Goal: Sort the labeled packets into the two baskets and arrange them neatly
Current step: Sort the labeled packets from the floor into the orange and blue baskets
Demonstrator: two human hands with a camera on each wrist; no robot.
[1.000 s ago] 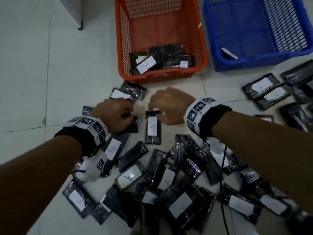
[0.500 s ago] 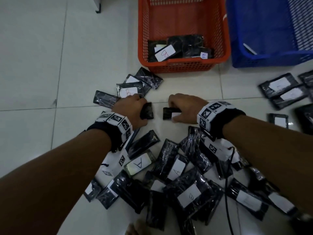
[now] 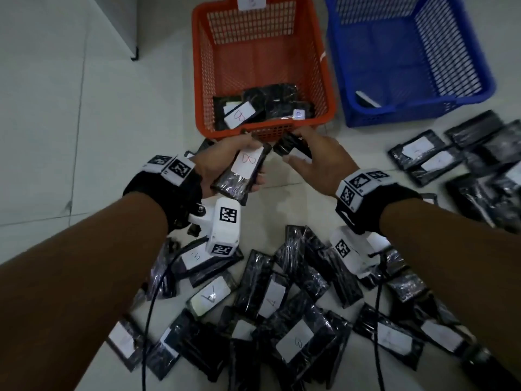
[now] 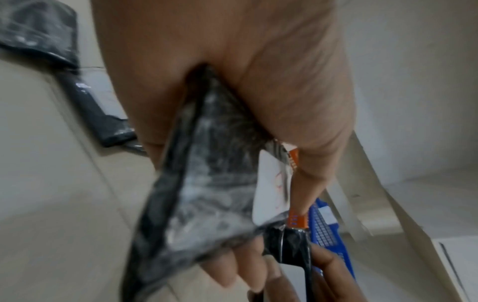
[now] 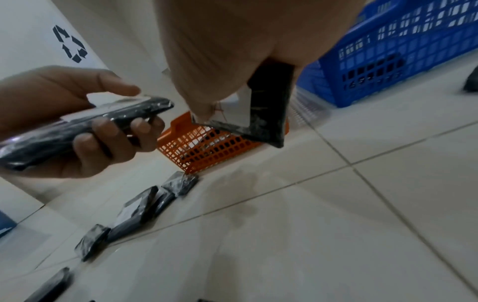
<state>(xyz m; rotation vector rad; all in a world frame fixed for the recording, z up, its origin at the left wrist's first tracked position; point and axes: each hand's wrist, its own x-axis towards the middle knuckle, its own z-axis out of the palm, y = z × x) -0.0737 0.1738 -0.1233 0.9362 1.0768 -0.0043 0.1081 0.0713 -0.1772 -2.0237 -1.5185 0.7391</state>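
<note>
My left hand [image 3: 225, 165] holds a black packet [image 3: 239, 176] whose white label reads B, face up, just in front of the orange basket [image 3: 203, 80]. The same packet [image 4: 207, 183] fills the left wrist view. My right hand [image 3: 313, 159] grips a second black packet [image 3: 287, 145] with a white label, seen edge-on as that packet [image 5: 266, 106] in the right wrist view. Both hands hover close together above the floor. The orange basket holds a few labeled packets [image 3: 242, 114]. To its right, the blue basket [image 3: 479, 91] has one packet [image 3: 366, 100] in its near corner.
Many black labeled packets lie in a heap [image 3: 282, 311] on the tiled floor below my forearms. Another group [image 3: 456, 159] lies at the right. A few packets [image 5: 145, 206] lie left of the orange basket. A white cabinet foot [image 3: 135, 55] stands at the upper left.
Both hands have lifted off the floor, each carrying a packet, and moved forward toward the orange basket. The left packet now shows its B label face up.
</note>
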